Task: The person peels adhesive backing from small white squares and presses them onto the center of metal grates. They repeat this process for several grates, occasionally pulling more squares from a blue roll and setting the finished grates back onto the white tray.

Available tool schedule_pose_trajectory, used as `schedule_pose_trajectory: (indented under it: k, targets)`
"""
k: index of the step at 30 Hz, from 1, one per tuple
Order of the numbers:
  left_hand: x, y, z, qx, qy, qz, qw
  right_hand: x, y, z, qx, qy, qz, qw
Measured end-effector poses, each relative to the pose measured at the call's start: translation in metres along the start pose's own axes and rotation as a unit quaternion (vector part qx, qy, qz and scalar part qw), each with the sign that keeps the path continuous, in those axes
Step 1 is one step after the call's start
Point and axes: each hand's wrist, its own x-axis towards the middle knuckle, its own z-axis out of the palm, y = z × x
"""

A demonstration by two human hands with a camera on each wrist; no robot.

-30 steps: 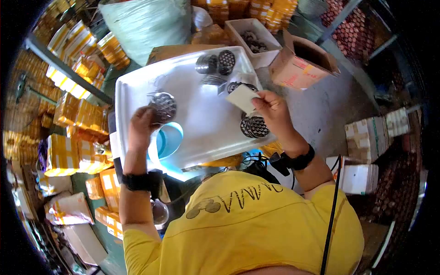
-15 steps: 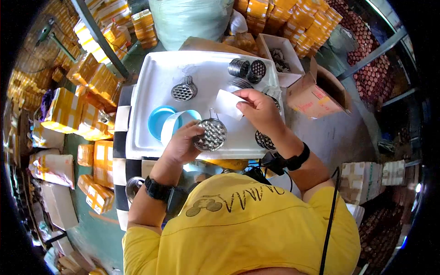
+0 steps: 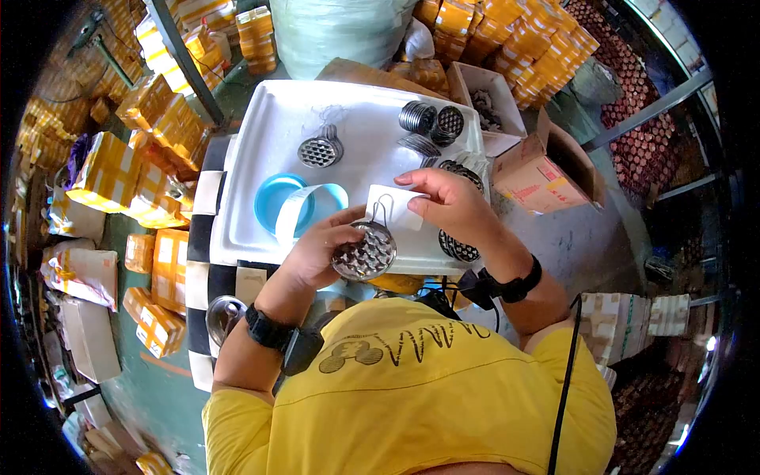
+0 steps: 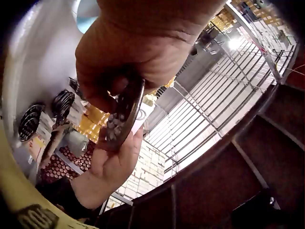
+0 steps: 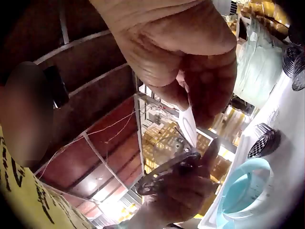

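Note:
My left hand grips a round metal disc with rows of raised holes, near the front edge of the white tray. A thin wire loop rises from the disc and overlaps a white card. That card is pinched between the thumb and fingers of my right hand. In the right wrist view the card points down at the disc, seen edge-on. Left of the hands lies a light blue ring with a white strip curling beside it.
A stack of similar discs lies at the tray's left. Several darker stacks stand along its right side. Beyond the right edge are a foam box and an open carton. Taped parcels are piled at left.
My left hand has brought the disc from the tray's left side across toward my right hand. The wire loop, apart from the card a second ago, now overlaps it.

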Motion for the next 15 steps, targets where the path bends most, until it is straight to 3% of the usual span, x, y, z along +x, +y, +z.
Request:
schedule_pose_trajectory:
  k: [10, 15]
  targets:
    - [0.001, -0.004, -0.01, -0.006, -0.019, 0.007, 1.0, -0.004, -0.005, 0.007, -0.005, -0.005, -0.001, 1.0]
    - [0.002, -0.004, -0.011, 0.009, 0.012, 0.015, 1.0, -0.003, -0.003, 0.01, 0.029, -0.022, 0.016, 0.999]
